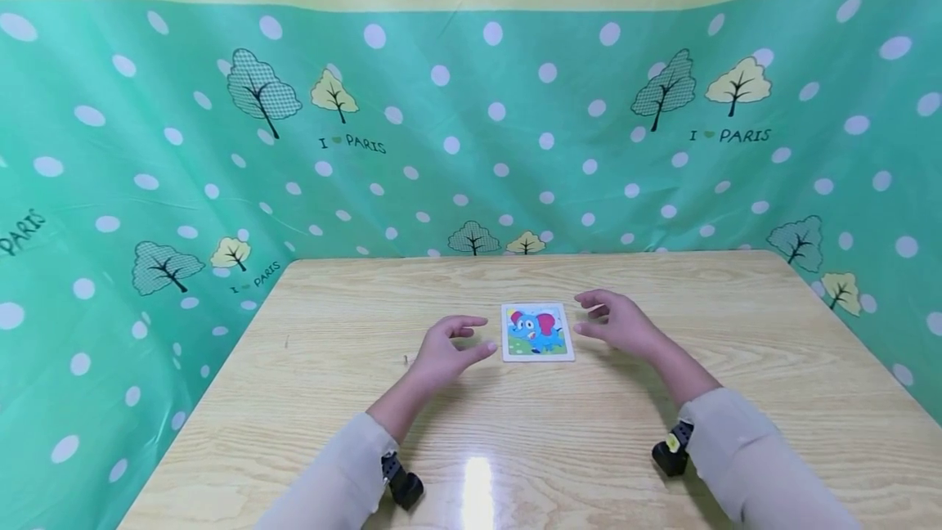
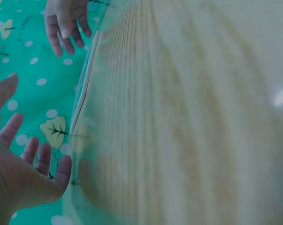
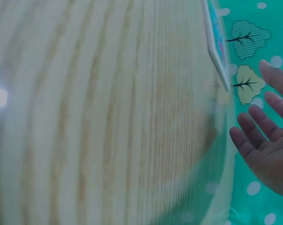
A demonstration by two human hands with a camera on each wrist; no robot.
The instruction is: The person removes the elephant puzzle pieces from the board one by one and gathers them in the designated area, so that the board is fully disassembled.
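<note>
A: So, where did your hands stand at that moment?

B: Your left hand (image 1: 447, 348) hovered just left of the elephant puzzle card (image 1: 537, 331), fingers loosely spread and holding nothing; your right hand (image 1: 616, 322) hovered just to its right, likewise relaxed and empty; neither touched the card, as far as the head view showed.

A: And the card itself?

B: It lay flat on the wooden tabletop (image 1: 589, 448), near the middle, between your two hands; the picture faced up, a blue elephant with pink ears in a white frame.

A: Which step would you say you were in?

B: I'd judge you were closing in on the card from both sides, before any grip; the wrist views showed only open fingers (image 2: 31, 154) and the card's thin edge (image 3: 215, 49).

A: What did the next move call for?

B: The card sat low and flat; you'd have needed fingertips under or against its edges, both sides together, so it wouldn't slide on the smooth wood.

A: Anything else about?

B: A green dotted cloth (image 1: 471, 129) hung behind the tabletop.
</note>
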